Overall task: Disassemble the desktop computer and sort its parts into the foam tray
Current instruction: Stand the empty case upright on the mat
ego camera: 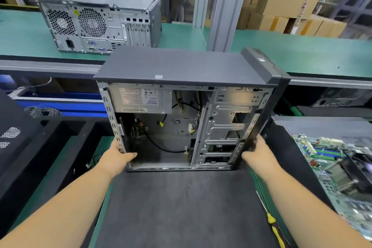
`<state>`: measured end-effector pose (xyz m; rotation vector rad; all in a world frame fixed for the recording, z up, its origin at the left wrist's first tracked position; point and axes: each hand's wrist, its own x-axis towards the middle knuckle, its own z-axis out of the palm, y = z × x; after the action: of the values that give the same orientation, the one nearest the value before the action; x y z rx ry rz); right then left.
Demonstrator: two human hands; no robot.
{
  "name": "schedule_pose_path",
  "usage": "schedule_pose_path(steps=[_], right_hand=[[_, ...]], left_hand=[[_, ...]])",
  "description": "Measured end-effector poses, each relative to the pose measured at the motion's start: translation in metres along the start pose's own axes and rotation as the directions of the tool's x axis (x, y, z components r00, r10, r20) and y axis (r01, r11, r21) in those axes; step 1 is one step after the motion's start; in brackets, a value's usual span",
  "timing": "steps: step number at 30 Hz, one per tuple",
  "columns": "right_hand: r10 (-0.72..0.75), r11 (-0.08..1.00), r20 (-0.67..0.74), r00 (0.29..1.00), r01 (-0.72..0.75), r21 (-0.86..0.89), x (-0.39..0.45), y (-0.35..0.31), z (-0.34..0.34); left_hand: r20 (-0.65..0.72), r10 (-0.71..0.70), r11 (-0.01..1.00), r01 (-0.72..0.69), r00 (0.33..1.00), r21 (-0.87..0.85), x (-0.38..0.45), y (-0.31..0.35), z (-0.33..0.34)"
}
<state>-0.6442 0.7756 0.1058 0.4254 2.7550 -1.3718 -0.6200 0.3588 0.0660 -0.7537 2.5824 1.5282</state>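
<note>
Both hands clamped the open computer case (189, 106) upright: left hand (118, 156) on its rear edge, right hand (259, 152) on its front bezel, arms outstretched.

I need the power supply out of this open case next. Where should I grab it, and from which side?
Judging by its pose, grip the power supply by its free right end and underside, reaching in from the open side facing you. It sits in the upper left corner of the computer case; its top and left faces lie against the frame. Cables leave near that right end.
</note>
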Motion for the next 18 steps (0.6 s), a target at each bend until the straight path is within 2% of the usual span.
schedule_pose_path(steps=[2, 4, 5, 6, 7, 8, 9, 10, 11, 12, 14, 16, 18], right_hand=[[-0.055, 0.995, -0.134, 0.989, 0.066, 0.073, -0.009, -0.030, -0.022], [-0.170, 0.961, -0.362, 0.917, 0.235, 0.143, -0.025, -0.064, -0.045], [-0.282, 0.916, -0.503, 0.817, 0.386, 0.113, -0.038, -0.082, -0.055], [-0.415, 0.844, -0.624, 0.662, 0.537, 0.009, -0.051, -0.100, -0.064], [-0.538, 0.752, -0.684, 0.492, 0.646, -0.127, -0.064, -0.119, -0.069], [-0.645, 0.658, -0.675, 0.358, 0.710, -0.252, -0.076, -0.139, -0.072], [-0.745, 0.566, -0.609, 0.273, 0.742, -0.359, -0.086, -0.159, -0.069], [-0.838, 0.480, -0.490, 0.241, 0.752, -0.452, -0.093, -0.180, -0.064], [-0.906, 0.409, -0.336, 0.257, 0.733, -0.543, -0.099, -0.200, -0.054], [-0.934, 0.347, -0.167, 0.316, 0.690, -0.635, -0.102, -0.218, -0.042], [-0.868, 0.224, 0.119, 0.481, 0.595, -0.772, -0.099, -0.242, -0.019], [-0.767, 0.189, 0.235, 0.597, 0.560, -0.806, -0.086, -0.252, -0.001], [-0.711, 0.250, 0.235, 0.663, 0.550, -0.797, -0.074, -0.253, 0.011]], left_hand=[[0.007, -0.008, 0.999, 0.008, 1.000, -0.043, -0.005, -0.007, 0.000], [0.046, -0.046, 0.996, 0.049, 0.998, -0.070, -0.011, -0.017, 0.000], [0.047, -0.082, 0.993, 0.086, 0.996, -0.083, -0.014, -0.023, 0.001], [0.035, -0.130, 0.984, 0.133, 0.991, -0.117, -0.017, -0.027, 0.003], [0.028, -0.188, 0.965, 0.190, 0.982, -0.180, -0.021, -0.029, 0.006], [0.035, -0.240, 0.935, 0.240, 0.970, -0.260, -0.023, -0.030, 0.009], [0.066, -0.286, 0.892, 0.290, 0.956, -0.347, -0.026, -0.030, 0.011], [0.110, -0.324, 0.839, 0.339, 0.940, -0.426, -0.028, -0.029, 0.014], [0.149, -0.350, 0.791, 0.377, 0.925, -0.483, -0.028, -0.028, 0.016], [0.178, -0.369, 0.749, 0.405, 0.912, -0.524, -0.028, -0.027, 0.018], [0.248, -0.396, 0.667, 0.462, 0.884, -0.584, -0.028, -0.023, 0.021], [0.316, -0.410, 0.589, 0.513, 0.855, -0.625, -0.028, -0.018, 0.024], [0.348, -0.416, 0.545, 0.537, 0.840, -0.644, -0.028, -0.016, 0.026]])
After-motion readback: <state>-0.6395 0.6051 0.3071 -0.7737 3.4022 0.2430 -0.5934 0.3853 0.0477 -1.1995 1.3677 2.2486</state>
